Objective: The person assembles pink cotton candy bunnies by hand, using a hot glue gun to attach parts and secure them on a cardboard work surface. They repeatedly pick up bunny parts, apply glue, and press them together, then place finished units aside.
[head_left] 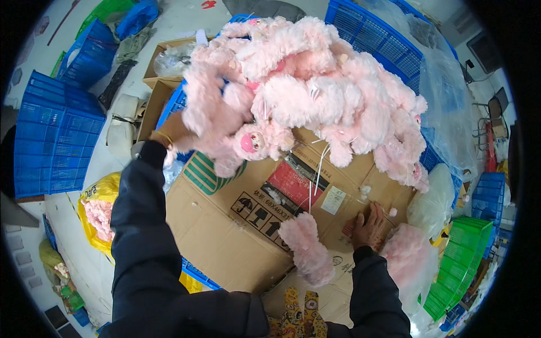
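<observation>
Pink plush pieces (315, 104) on cardboard (220, 239), work apparently partway: many heaped, a single piece (308, 250) lying apart.
The blurred left hand (179, 130) is at the heap's left edge — whether it grips plush, I cannot tell. The right hand (369, 226) rests on the cardboard, fingers loose and empty — near it, the single piece seems left to do.
</observation>
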{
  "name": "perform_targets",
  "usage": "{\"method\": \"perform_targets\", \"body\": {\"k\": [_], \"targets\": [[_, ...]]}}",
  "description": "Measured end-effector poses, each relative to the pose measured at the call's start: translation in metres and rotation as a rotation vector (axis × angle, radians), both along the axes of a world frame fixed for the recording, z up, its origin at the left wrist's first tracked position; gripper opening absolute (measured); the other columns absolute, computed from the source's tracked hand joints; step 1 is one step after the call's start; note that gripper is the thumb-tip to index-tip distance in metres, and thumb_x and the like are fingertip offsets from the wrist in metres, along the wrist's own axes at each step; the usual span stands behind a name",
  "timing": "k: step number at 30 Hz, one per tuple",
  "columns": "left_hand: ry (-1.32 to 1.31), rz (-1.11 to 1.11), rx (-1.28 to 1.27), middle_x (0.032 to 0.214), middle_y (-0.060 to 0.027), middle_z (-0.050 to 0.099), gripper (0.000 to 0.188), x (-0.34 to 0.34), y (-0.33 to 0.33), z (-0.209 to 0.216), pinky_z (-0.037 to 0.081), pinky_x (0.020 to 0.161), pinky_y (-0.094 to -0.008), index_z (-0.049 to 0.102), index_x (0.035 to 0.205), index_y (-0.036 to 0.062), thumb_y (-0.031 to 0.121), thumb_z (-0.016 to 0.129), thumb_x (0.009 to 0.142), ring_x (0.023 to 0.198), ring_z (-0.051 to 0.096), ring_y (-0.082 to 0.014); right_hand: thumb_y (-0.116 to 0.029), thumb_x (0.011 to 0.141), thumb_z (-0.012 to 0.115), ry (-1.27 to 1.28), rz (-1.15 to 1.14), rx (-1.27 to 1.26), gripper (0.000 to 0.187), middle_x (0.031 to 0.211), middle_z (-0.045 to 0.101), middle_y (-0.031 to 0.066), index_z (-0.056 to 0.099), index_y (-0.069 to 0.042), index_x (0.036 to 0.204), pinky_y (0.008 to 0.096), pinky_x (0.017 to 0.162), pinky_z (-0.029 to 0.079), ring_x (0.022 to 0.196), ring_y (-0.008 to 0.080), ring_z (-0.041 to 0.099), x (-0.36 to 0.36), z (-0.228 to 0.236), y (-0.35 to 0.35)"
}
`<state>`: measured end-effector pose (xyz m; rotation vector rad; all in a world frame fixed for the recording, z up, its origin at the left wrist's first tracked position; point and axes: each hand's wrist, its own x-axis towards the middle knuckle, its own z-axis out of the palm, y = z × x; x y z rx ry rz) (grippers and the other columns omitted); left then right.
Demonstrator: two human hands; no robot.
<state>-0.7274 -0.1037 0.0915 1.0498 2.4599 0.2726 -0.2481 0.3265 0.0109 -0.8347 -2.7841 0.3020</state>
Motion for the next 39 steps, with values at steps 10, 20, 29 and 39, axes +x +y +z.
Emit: {"method": "perform_targets", "body": {"k": [10, 20, 29, 39], "targets": [[-0.158, -0.431, -0.019, 0.112, -0.0069, 0.062, 0.052, 0.218, 0.049, 0.009, 0.041, 0.096, -0.0469, 0.066, 0.113, 0.0192, 0.038, 0.079, 0.066, 0.113, 0.052, -0.0324, -0.031, 0.096, 0.054, 0.017, 0.012, 0.038, 0.046, 0.140, 0.048, 0.0173, 0.051, -0.004, 0.134, 0.0507, 0.111, 0.031, 0.131, 0.0391, 0.041, -0.001, -0.002, 0.002], [-0.231, 0.440, 0.509, 0.115, -0.0188, 0.064, 0.071, 0.066, 0.133, 0.016, 0.052, 0.090, -0.0366, 0.056, 0.123, -0.0032, 0.041, 0.083, 0.075, 0.102, 0.064, -0.0272, -0.024, 0.091, 0.061, 0.027, -0.015, -0.004, 0.046, 0.140, 0.048, 0.0163, 0.052, -0.006, 0.132, 0.0504, 0.111, 0.031, 0.132, 0.0383, 0.041, 0.001, -0.005, 0.004], [-0.037, 1.109, 0.618, 0.116, -0.0314, 0.063, 0.083, 0.056, 0.242, -0.032, 0.051, 0.091, -0.0428, 0.049, 0.125, -0.0134, 0.037, 0.081, 0.068, 0.108, 0.063, -0.0419, -0.024, 0.090, 0.064, 0.013, -0.041, -0.039, 0.050, 0.142, 0.048, 0.0150, 0.052, -0.006, 0.134, 0.0498, 0.111, 0.032, 0.132, 0.0375, 0.041, 0.004, -0.003, 0.001], [-0.100, 0.443, 0.281, 0.092, -0.0305, 0.067, 0.045, 0.167, 0.159, -0.036, 0.052, 0.079, -0.0460, 0.065, 0.096, -0.0086, 0.031, 0.070, 0.073, 0.090, 0.066, -0.0433, -0.034, 0.090, 0.064, 0.093, -0.030, 0.009, 0.049, 0.139, 0.051, 0.0082, 0.056, -0.012, 0.132, 0.0490, 0.111, 0.032, 0.131, 0.0346, 0.043, 0.003, -0.009, 0.007]]}}
